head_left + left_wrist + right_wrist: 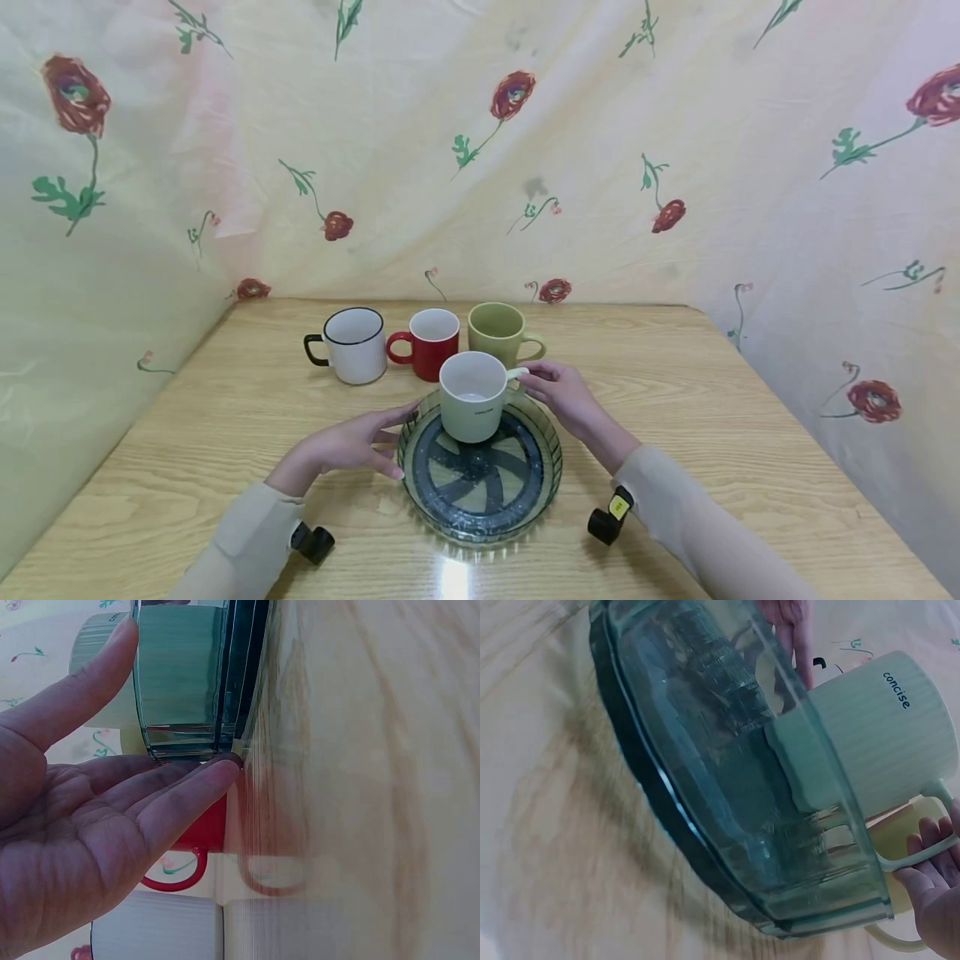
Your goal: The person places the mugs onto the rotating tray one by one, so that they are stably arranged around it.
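A pale green ribbed mug with the word "concise" stands upright in the back part of a round, greenish glass dish. My right hand reaches over the dish's back right rim and grips the mug's handle with its fingers. At the dish's left side, my left hand has its fingers spread, with thumb and fingertips right at the glass wall. In the left wrist view, the fingers of the left hand lie straight along the dish's side, low over the table.
Behind the dish, three mugs stand in a row on the wooden table: a white one with black rim and handle, a red one, and an olive-green one. A flowered cloth hangs behind the table.
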The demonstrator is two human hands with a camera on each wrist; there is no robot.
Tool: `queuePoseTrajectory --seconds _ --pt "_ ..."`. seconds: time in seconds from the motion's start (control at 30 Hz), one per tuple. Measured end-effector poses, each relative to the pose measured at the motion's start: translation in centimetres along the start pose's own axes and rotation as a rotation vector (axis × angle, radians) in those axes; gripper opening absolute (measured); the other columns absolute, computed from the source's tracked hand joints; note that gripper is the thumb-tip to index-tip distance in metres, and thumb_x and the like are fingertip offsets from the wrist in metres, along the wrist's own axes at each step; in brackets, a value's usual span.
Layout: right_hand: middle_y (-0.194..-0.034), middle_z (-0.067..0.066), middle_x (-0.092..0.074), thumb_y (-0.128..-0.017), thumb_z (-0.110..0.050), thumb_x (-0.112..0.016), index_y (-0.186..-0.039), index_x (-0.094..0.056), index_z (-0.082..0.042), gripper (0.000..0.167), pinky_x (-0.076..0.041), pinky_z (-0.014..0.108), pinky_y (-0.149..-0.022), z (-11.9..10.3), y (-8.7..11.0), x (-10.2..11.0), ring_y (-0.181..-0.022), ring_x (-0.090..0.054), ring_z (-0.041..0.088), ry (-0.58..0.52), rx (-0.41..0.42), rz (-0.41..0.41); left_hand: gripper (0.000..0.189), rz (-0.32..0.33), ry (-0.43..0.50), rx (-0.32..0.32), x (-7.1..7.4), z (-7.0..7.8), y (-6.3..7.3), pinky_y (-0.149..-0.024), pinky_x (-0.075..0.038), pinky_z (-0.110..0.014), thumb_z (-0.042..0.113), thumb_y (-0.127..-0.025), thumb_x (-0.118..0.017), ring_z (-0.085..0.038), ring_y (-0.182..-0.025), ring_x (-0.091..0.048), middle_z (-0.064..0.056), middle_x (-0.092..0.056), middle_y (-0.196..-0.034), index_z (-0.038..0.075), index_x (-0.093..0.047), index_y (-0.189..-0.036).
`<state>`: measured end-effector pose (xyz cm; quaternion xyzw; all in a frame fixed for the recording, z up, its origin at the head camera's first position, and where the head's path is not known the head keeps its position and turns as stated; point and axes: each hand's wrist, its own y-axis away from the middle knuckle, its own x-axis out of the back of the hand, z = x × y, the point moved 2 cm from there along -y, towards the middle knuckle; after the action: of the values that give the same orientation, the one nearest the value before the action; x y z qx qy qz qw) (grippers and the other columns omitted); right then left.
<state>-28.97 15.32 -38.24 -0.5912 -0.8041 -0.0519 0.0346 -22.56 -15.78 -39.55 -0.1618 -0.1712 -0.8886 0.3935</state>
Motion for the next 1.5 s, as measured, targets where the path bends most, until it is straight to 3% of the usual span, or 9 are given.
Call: queuePoseTrajectory --seconds 0.2,0.37,0.9,1.2,1.5 --pt "-0.101 -0.006 -0.063 -0.099 -0.012 -0.054 -0.13 -0.049 0.013 0.041 -0.051 0.026 -0.099 -0.1 -0.4 -0.3 -0.101 -0.061 0.004 -0.011 -0.005 -0.004 0.098 0.003 -0.006 -0.006 -0.1 0.1 0.0 -0.111 -0.037 -0.055 0.01 -0.08 -0.078 -0.052 -0.135 -0.037 -0.028 -0.017 -0.158 -0.002 -0.014 -0.153" --pt "-0.098 -0.009 -0.062 -0.099 -0.01 -0.053 -0.129 -0.05 0.014 0.039 -0.052 0.022 -0.094 -0.3 -0.6 -0.5 -0.095 -0.06 -0.001 -0.028 0.001 -0.006 0.098 0.003 -0.009 -0.002 -0.1 0.2 0.1 -0.111 -0.037 -0.055 0.01 -0.08 -0.077 -0.051 -0.136 -0.037 -0.028 -0.017 -0.158 -0.001 -0.014 -0.154" --pt "-0.103 -0.002 -0.067 -0.097 -0.007 -0.056 -0.127 -0.055 0.01 0.035 -0.052 0.033 -0.099 -0.7 -1.6 -1.4 -0.096 -0.063 0.003 0.022 0.01 0.013 0.096 -0.004 -0.019 0.003 0.1 0.4 0.4 -0.111 -0.036 -0.055 0.011 -0.082 -0.076 -0.051 -0.137 -0.036 -0.027 -0.015 -0.159 -0.001 -0.013 -0.154" --pt "-0.123 0.017 -0.065 -0.097 -0.009 -0.058 -0.127 -0.057 0.008 0.035 -0.049 0.038 -0.104 -1.1 -2.0 -2.2 -0.107 -0.063 0.011 0.069 0.01 0.034 0.096 -0.009 -0.011 0.002 0.1 0.3 0.5 -0.112 -0.036 -0.056 0.011 -0.082 -0.076 -0.051 -0.136 -0.037 -0.028 -0.014 -0.159 0.0 -0.012 -0.154" --pt "-0.125 0.02 -0.064 -0.096 -0.013 -0.06 -0.126 -0.059 0.006 0.035 -0.05 0.038 -0.103 -1.3 -2.2 -2.2 -0.11 -0.063 0.016 0.132 0.023 0.026 0.097 -0.006 -0.012 -0.004 0.2 0.3 0.5 -0.111 -0.035 -0.056 0.012 -0.082 -0.076 -0.052 -0.137 -0.035 -0.028 -0.014 -0.159 0.0 -0.012 -0.154"
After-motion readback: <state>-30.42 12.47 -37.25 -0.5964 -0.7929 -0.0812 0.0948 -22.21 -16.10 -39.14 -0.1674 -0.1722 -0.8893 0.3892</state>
